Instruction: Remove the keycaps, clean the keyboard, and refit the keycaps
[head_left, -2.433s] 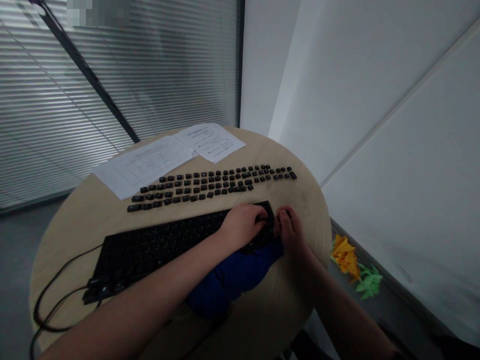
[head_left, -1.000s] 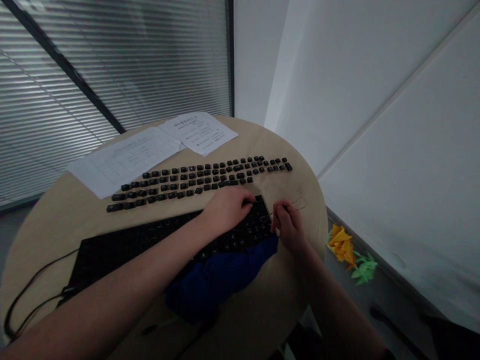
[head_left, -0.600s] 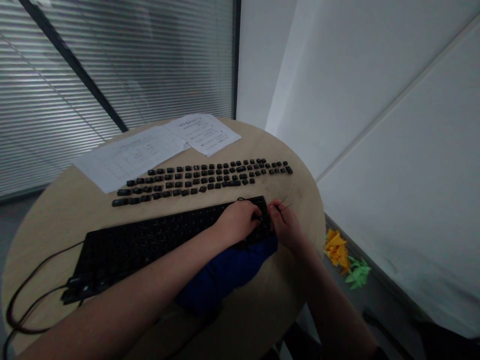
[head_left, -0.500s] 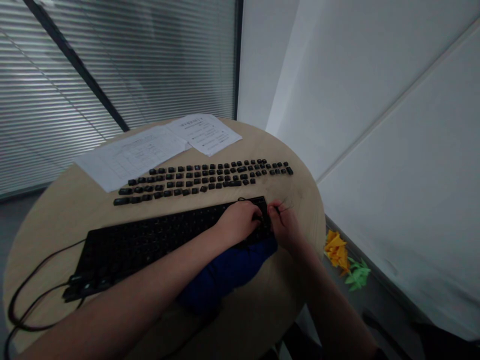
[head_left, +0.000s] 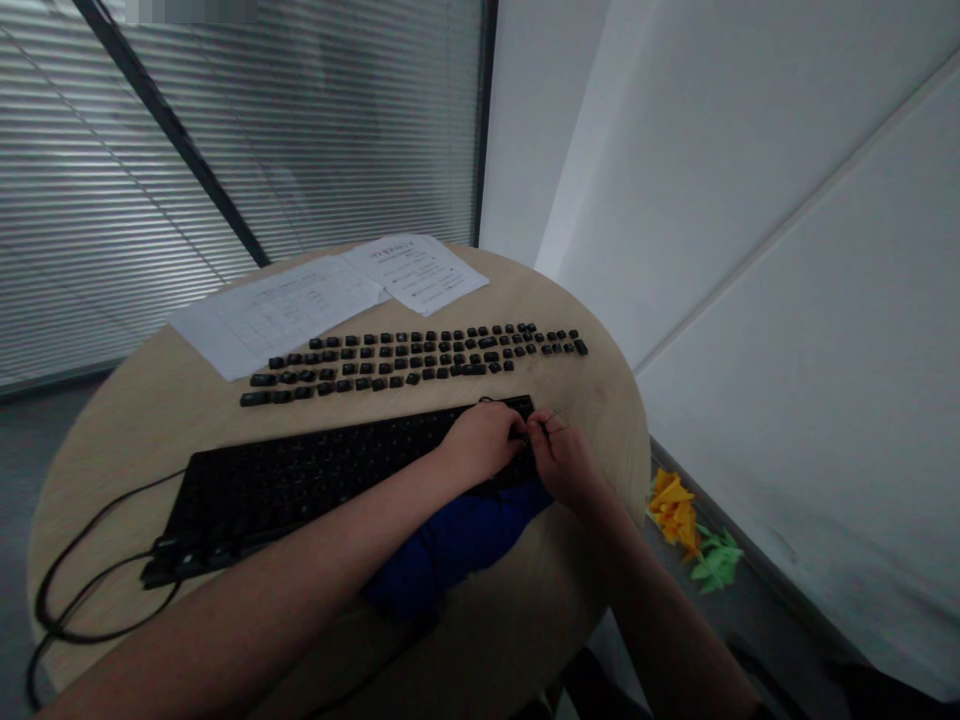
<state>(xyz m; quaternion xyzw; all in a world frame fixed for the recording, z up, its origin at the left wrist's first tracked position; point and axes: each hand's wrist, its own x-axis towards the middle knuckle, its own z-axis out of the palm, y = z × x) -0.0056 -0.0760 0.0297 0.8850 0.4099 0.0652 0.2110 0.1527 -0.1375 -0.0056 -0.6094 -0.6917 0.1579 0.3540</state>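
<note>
A black keyboard (head_left: 300,480) lies slanted on the round wooden table (head_left: 592,400). My left hand (head_left: 486,440) rests over its right end with fingers curled down; what the fingertips hold, if anything, is hidden. My right hand (head_left: 561,455) is at the keyboard's right edge, fingers pinched around something thin that I cannot make out, close to the left fingertips. Beneath my left forearm, along the keyboard's near side, is a blue cloth (head_left: 465,540). Beyond the keyboard, loose black keycaps (head_left: 401,366) lie in several rows.
Printed sheets of paper (head_left: 285,305) lie at the table's far side. Black cable (head_left: 82,635) loops at the left edge. Orange paper (head_left: 675,510) and green paper (head_left: 718,560) are on the floor at right, by the wall.
My right hand has moved slightly left, nearer to the left fingertips. My left hand stays over the keyboard's right end. The view has shifted a little.
</note>
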